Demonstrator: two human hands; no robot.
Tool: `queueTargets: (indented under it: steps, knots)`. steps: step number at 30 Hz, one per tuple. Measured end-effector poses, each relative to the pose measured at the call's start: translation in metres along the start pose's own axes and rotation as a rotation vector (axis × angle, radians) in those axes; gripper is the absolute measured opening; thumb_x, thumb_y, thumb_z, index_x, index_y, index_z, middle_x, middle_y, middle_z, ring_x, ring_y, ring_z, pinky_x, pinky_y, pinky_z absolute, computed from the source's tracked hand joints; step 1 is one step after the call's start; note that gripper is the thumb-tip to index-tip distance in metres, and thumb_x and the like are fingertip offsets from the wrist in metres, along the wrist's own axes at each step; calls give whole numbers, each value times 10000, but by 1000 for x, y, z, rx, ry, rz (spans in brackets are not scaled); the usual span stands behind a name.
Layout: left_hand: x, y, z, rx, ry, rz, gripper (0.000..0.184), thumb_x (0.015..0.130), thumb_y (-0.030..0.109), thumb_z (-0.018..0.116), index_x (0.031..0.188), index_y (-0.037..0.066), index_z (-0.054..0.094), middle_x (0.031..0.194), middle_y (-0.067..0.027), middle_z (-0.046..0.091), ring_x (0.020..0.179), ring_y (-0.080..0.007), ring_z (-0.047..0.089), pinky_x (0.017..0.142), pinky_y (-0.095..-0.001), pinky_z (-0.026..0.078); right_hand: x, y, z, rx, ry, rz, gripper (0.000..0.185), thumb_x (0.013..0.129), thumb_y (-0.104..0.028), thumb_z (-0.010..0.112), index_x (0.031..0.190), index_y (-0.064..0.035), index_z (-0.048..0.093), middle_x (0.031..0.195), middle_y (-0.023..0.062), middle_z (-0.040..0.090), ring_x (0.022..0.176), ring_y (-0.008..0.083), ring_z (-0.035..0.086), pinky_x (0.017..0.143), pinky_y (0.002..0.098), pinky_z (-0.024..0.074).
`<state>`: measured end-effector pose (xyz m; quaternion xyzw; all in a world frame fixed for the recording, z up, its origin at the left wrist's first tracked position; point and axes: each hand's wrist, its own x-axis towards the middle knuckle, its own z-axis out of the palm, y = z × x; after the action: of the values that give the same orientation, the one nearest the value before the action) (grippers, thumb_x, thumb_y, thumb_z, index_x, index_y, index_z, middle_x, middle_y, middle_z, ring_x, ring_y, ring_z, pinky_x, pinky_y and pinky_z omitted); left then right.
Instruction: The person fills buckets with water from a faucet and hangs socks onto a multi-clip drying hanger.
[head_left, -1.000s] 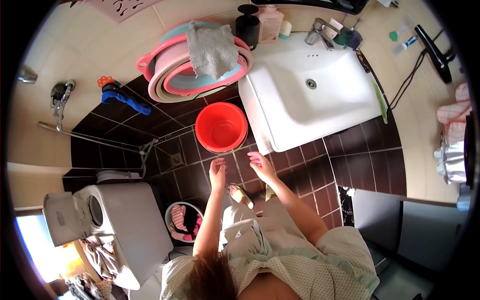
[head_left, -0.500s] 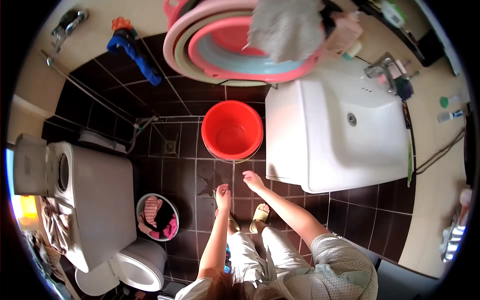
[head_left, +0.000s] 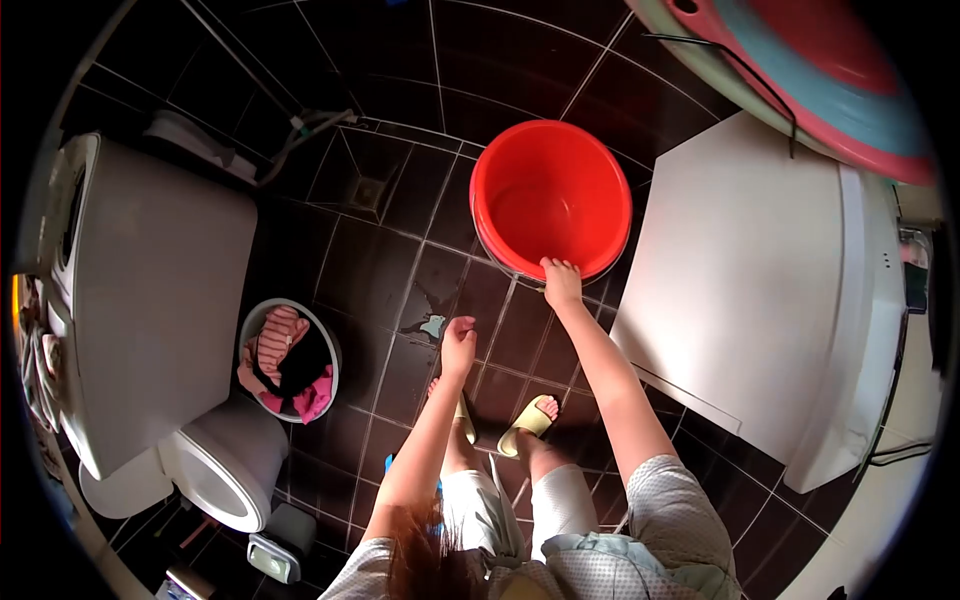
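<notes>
A large red bucket (head_left: 551,190) stands on the dark tiled floor by the white cabinet, its inside showing no contents. Its wire handle hangs low along the near outer side. My right hand (head_left: 563,285) grips the bucket's near rim, fingers hooked over the edge. To the left and lower, my left hand (head_left: 459,346) is held in the air with its fingers curled in, and I see nothing in it. Beyond that hand, a small pale scrap (head_left: 432,325) lies on a wet patch of floor.
On the left stand a white washing machine (head_left: 160,290), a toilet (head_left: 225,480) and a pail (head_left: 336,358) of pink, striped and black clothes. A white sink cabinet (head_left: 740,270) fills the right side. Stacked pink basins (head_left: 850,110) hang at the upper right.
My right hand has reached forward and taken hold of the bucket's rim. My left hand stays in the air, nearer the bucket. The view has tilted down and shifted.
</notes>
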<state>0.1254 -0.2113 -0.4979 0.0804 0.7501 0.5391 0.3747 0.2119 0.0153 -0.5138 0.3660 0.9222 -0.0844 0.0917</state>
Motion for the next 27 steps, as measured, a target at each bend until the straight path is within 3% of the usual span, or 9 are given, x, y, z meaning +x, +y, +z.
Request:
queueTargets:
  steps: [2, 8, 10, 12, 14, 16, 22, 24, 27]
  knots:
    - [5, -6, -4, -86, 1, -140, 177, 785, -12, 484, 932, 62, 549, 928, -16, 558, 740, -77, 500, 606, -201, 403, 3, -2, 9, -10, 100, -80, 307, 587, -2, 648, 848, -107, 523, 839, 31, 585, 866, 229, 550, 761, 358, 412]
    - [6, -30, -13, -118, -4, -96, 206, 816, 39, 489, 1015, 84, 511, 921, -1, 547, 728, -82, 509, 592, -197, 397, -37, -35, -2, 146, -54, -284, 294, 557, -52, 652, 815, -108, 524, 800, 30, 591, 814, 228, 574, 754, 358, 412]
    - [6, -42, -17, -69, 67, -84, 296, 814, 69, 529, 1103, 76, 465, 1017, -30, 520, 792, -114, 525, 634, -223, 431, -60, -52, 1, 238, -110, -341, 300, 552, -76, 661, 817, -110, 524, 787, 37, 600, 786, 227, 590, 760, 349, 412]
    - [3, -50, -19, 167, 270, 99, 456, 789, 127, 590, 1198, 74, 396, 1121, -78, 462, 887, -177, 520, 737, -283, 451, -84, -67, 2, 272, -117, -330, 305, 548, -86, 664, 819, -112, 525, 773, 47, 605, 768, 224, 596, 759, 344, 411]
    - [-4, -21, -29, 254, 291, 7, 639, 731, 208, 662, 1263, 68, 336, 1176, -135, 411, 978, -250, 488, 853, -345, 414, -110, -77, 6, 297, -150, -368, 328, 541, -102, 672, 835, -100, 526, 781, 56, 608, 789, 226, 596, 762, 350, 410]
    - [-1, -20, -39, 236, 251, -75, 664, 716, 195, 668, 1267, 53, 326, 1216, -165, 384, 1058, -300, 454, 904, -353, 386, -134, -92, 4, 310, -251, -354, 353, 559, -111, 676, 880, -98, 528, 830, 60, 609, 835, 228, 592, 790, 352, 413]
    - [4, -48, -51, 396, 211, 2, 631, 660, 177, 717, 1196, 60, 406, 1129, -161, 435, 1023, -301, 478, 870, -359, 413, -176, -96, 16, 538, -151, -401, 451, 647, -151, 662, 1074, -107, 521, 1021, 62, 559, 987, 228, 517, 856, 391, 392]
    - [3, -41, -53, 407, 234, 33, 618, 642, 155, 726, 1171, 58, 419, 1104, -157, 446, 1002, -304, 487, 854, -364, 421, -177, -86, -10, 609, 144, -158, 490, 674, -199, 663, 1129, -107, 506, 1104, 115, 498, 1030, 273, 470, 891, 405, 359]
    - [9, -44, -54, 448, 261, 48, 555, 606, 115, 732, 1064, 46, 427, 1024, -150, 473, 930, -317, 505, 799, -375, 433, -179, -50, 3, 481, 510, 449, 622, 671, -252, 684, 1206, -81, 418, 1165, 189, 425, 1083, 344, 405, 921, 420, 323]
